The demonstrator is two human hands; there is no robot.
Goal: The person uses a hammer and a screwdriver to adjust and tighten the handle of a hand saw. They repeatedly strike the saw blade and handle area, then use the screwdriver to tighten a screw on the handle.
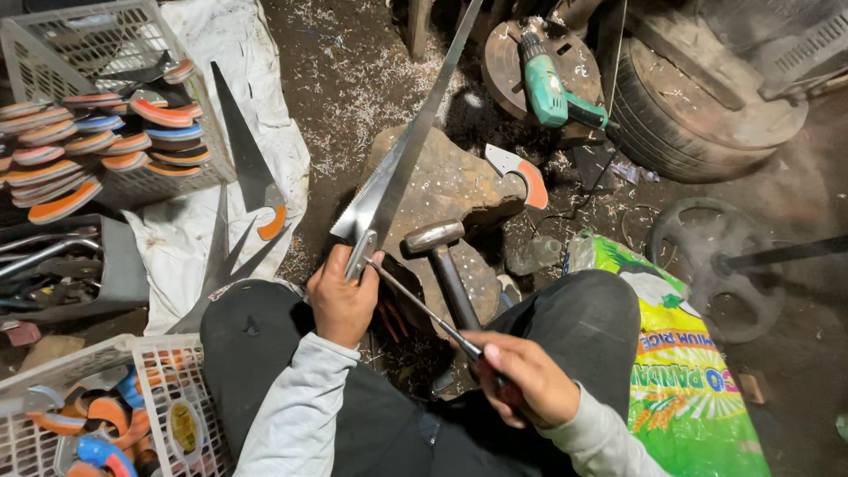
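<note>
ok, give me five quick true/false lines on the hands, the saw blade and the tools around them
1. The left hand grips the butt end of a long toothed saw blade. True.
2. The right hand holds the hammer. False: it holds a thin metal rod; the hammer lies free on the stone.
3. The rod's tip meets the blade's end near the left hand. True.
4. The green power drill lies in the white basket. False: it lies on a rusty disc beyond the stone.
5. The basket at upper left holds orange and blue handles. True.
</note>
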